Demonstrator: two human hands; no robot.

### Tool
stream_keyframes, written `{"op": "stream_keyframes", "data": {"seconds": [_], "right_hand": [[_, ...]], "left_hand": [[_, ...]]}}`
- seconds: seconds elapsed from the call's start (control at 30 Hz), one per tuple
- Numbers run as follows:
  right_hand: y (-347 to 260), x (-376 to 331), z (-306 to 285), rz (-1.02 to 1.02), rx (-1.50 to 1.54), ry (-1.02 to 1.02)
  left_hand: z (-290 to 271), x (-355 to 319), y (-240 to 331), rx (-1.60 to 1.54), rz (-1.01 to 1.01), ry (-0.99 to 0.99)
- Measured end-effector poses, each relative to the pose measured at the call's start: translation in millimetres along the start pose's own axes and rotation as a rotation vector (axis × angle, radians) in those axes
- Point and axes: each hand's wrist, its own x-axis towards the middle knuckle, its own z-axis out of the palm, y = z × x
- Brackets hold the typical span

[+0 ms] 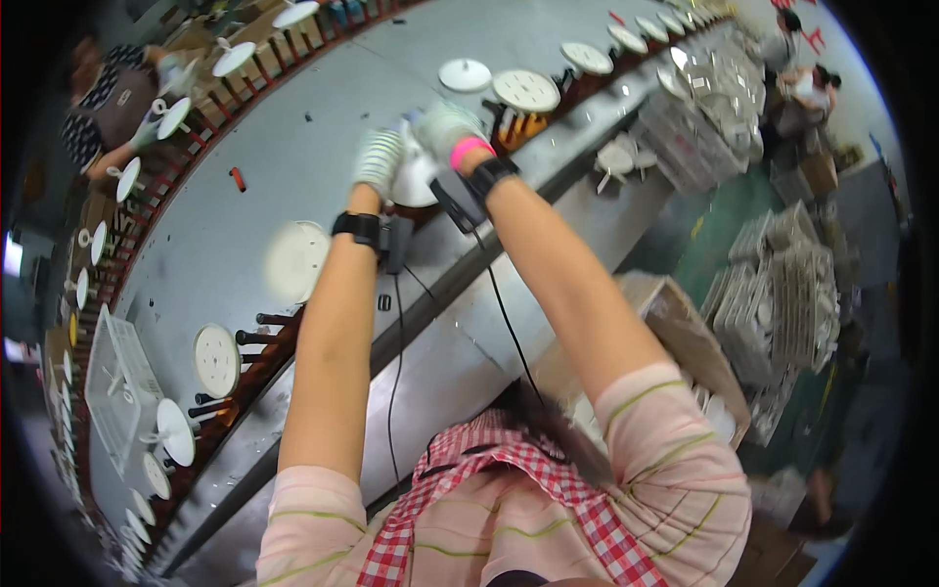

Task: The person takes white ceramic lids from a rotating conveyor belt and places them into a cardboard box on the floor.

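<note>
A: Head view, the only one. Your left hand (379, 159) and right hand (448, 127), both in striped knit gloves, are closed together around a white domed lamp housing (414, 176), held out over the far edge of the grey table (293, 147). Motion blur softens the fingers; I cannot tell how firm the grip is.

B: What worries you?

A: Three things, all judgement. Your right hand seems to grip only the top of the housing, so a twist could let it slip; it would land on the table beside the white disc (296, 259) lying flat below your left forearm.

B: And the cables?

A: Black cables (501, 313) run from your wristbands down across the table's front edge toward your body. A long reach could snag them there and jerk your wrist while you are still holding the housing.

B: Third?

A: Row of round discs on pegs (526, 91) stands just beyond your hands. Swinging the housing outward could knock one off. The cardboard box (685, 333) at your right elbow is close too.
</note>
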Motion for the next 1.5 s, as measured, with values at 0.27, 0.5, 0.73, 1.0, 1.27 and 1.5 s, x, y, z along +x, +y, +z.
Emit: {"op": "stream_keyframes", "data": {"seconds": [0.27, 0.5, 0.73, 1.0, 1.27, 1.5], "right_hand": [[-53.0, -5.7, 19.2, 0.069, 0.284, 0.163], [-84.4, -22.2, 20.9, 0.136, 0.344, 0.041], [-111.4, -3.0, 39.7, 0.038, 0.470, 0.054], [-49.6, -172.8, 31.3, -0.454, 0.636, 0.580], [271.1, -436.3, 173.0, 0.882, 0.344, 0.349], [371.6, -571.1, 373.0, 0.791, -0.142, -0.270]], "left_hand": [[23.1, -35.2, -102.4, -0.575, -0.065, 0.392], [-10.6, -43.9, -147.6, -0.175, -0.285, -0.379], [44.4, -17.8, -235.3, -0.525, 0.107, -0.054], [0.3, -171.4, -232.4, -0.727, -0.412, 0.191], [-52.6, -294.1, -50.8, -0.694, -0.762, -0.003], [2.0, -309.6, 88.2, -0.992, -0.313, -0.635]]}}
